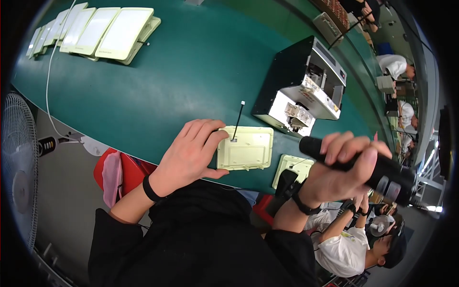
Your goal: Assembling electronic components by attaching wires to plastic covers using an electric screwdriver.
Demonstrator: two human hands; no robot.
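My left hand (189, 150) grips the left edge of a pale yellow-green plastic housing (253, 148), fingers at its far corner and thumb at its near one. The housing lies inner side up on the green table, near its front edge. A short black cable (239, 119) with a white connector rises from its upper left part. In my right hand (351, 155) is a black electric screwdriver (389, 179), held up to the right of the housing, its nose pointing left. A second pale green housing (297, 167) lies beside the first, partly hidden by my right wrist.
A black and silver benchtop machine (301, 91) stands beyond the housings to the right. Several white-faced panels (126, 33) overlap in a row at the far left. A white cord (49, 81) crosses the table's left side. A co-worker (346, 248) sits close on my right.
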